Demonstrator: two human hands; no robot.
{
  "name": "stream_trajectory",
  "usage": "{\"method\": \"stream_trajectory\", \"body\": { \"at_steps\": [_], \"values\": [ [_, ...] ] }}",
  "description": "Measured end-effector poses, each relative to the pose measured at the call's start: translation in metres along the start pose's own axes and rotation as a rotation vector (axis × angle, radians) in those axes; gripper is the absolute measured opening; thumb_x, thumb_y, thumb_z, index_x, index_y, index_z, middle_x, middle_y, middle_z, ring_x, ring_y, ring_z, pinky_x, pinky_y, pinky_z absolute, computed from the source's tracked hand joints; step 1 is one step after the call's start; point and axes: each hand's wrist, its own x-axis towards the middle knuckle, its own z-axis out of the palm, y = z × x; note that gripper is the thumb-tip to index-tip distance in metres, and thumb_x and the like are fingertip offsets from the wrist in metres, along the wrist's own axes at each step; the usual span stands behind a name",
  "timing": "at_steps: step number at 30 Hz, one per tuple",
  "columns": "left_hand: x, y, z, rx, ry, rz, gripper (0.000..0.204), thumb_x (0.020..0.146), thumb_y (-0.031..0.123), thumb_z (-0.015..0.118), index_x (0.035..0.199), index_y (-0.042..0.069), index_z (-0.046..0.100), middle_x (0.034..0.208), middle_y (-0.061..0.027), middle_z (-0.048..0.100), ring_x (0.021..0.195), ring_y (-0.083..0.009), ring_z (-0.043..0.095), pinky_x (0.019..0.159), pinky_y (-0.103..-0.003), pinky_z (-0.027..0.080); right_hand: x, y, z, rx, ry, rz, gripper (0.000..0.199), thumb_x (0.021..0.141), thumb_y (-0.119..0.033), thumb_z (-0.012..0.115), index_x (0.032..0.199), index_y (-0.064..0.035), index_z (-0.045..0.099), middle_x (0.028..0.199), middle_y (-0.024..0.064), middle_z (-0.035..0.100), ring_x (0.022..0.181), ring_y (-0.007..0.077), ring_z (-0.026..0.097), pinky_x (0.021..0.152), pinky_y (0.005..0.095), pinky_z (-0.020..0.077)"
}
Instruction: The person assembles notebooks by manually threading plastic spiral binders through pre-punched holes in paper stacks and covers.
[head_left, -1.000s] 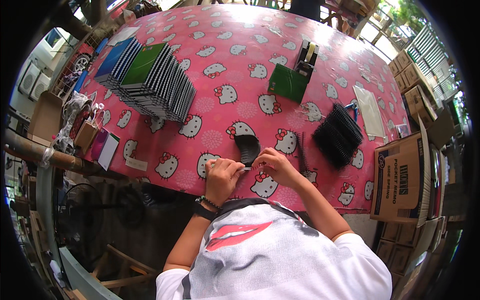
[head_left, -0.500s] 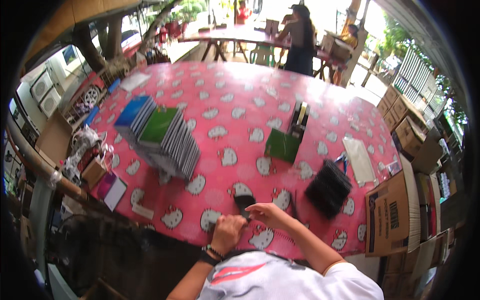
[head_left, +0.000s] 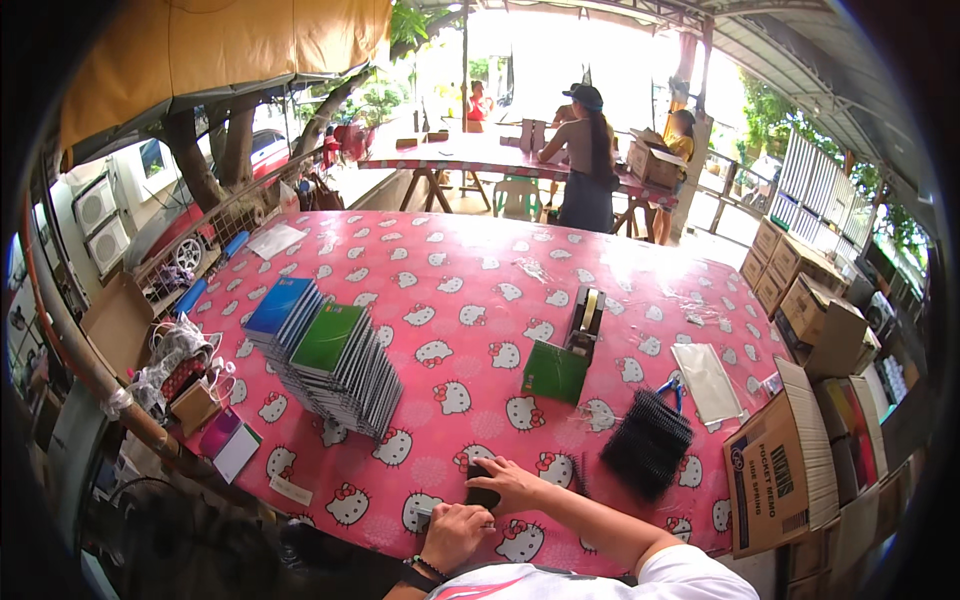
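Near the front edge of the pink patterned table, my left hand (head_left: pixel 455 532) is closed in a fist around a small grey object whose end (head_left: pixel 424 518) pokes out beside the knuckles; its kind is hidden. Touching that hand, my right hand (head_left: pixel 512 488) has its fingers and thumb around a small black object (head_left: pixel 482 492), mostly covered. To the right lies a bundle of black spiral binding coils (head_left: pixel 648 445), with blue-handled pliers (head_left: pixel 678 394) behind it. A green-covered notebook (head_left: pixel 553 372) rests against a black tape dispenser (head_left: pixel 585 322) farther back.
At left stands a tall stack of spiral notebooks with green (head_left: pixel 328 340) and blue (head_left: pixel 280 306) covers. An open cardboard box (head_left: pixel 785 465) borders the right edge near a clear plastic packet (head_left: pixel 708 383). A person (head_left: pixel 588 165) stands at a farther table.
The view has tilted up, so the table sits lower in it. My right hand has moved onto the black object, which stood out beyond the fingers before. My left hand stays closed.
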Motion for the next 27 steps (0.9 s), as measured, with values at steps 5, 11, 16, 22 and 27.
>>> {"method": "stream_trajectory", "body": {
  "at_steps": [5, 11, 16, 22, 27],
  "values": [
    [-0.006, 0.003, -0.002, 0.078, 0.043, 0.008, 0.026, 0.078, 0.039, 0.064, 0.089, 0.016, 0.065, 0.086, 0.0043, 0.063, 0.087, -0.0151, 0.057, 0.097, -0.05, 0.024, -0.028, 0.013, 0.001, 0.296, 0.17, 0.148, 0.061, 0.063, -0.039, 0.079, 0.116, -0.0161, 0.06, 0.127, 0.0205, 0.046, 0.116, 0.036, 0.044, 0.1, 0.044, 0.0353],
    [-0.018, -0.018, -0.001, 0.129, -0.006, -0.071, 0.017, 0.066, 0.03, 0.072, 0.076, 0.017, 0.067, 0.075, 0.0044, 0.063, 0.082, -0.0144, 0.058, 0.097, -0.056, 0.021, -0.062, -0.005, -0.002, 1.38, -0.055, -0.045, 0.058, 0.076, -0.051, 0.065, 0.111, -0.0043, 0.063, 0.121, 0.0127, 0.053, 0.119, 0.0256, 0.044, 0.101, 0.0389, 0.0313],
    [-0.015, -0.016, -0.004, 0.091, -0.014, -0.071, 0.018, 0.065, 0.029, 0.072, 0.077, 0.017, 0.067, 0.074, 0.0042, 0.062, 0.081, -0.0146, 0.058, 0.097, -0.055, 0.022, -0.055, -0.016, 0.004, 1.125, 0.105, 0.142, 0.05, 0.077, -0.044, 0.066, 0.107, -0.0051, 0.065, 0.122, 0.0142, 0.053, 0.117, 0.0254, 0.045, 0.101, 0.0382, 0.0308],
    [-0.014, -0.014, -0.004, 0.058, -0.007, -0.128, 0.034, 0.066, 0.033, 0.072, 0.095, 0.015, 0.066, 0.073, 0.0035, 0.064, 0.077, -0.0149, 0.059, 0.097, -0.053, 0.022, -0.044, -0.024, -0.005, 0.914, 0.015, 0.373, 0.052, 0.077, -0.048, 0.065, 0.106, -0.0058, 0.065, 0.116, 0.0122, 0.056, 0.112, 0.0229, 0.049, 0.098, 0.0355, 0.034],
    [-0.022, -0.021, 0.005, 0.056, 0.026, -0.16, 0.054, 0.068, 0.037, 0.072, 0.115, 0.014, 0.057, 0.075, 0.0054, 0.065, 0.077, -0.0144, 0.06, 0.098, -0.052, 0.022, -0.045, -0.021, 0.001, 1.186, -0.012, 0.101, 0.052, 0.075, -0.049, 0.068, 0.103, -0.0061, 0.067, 0.113, 0.0134, 0.057, 0.112, 0.0238, 0.05, 0.097, 0.0356, 0.0355]
  ]
}}
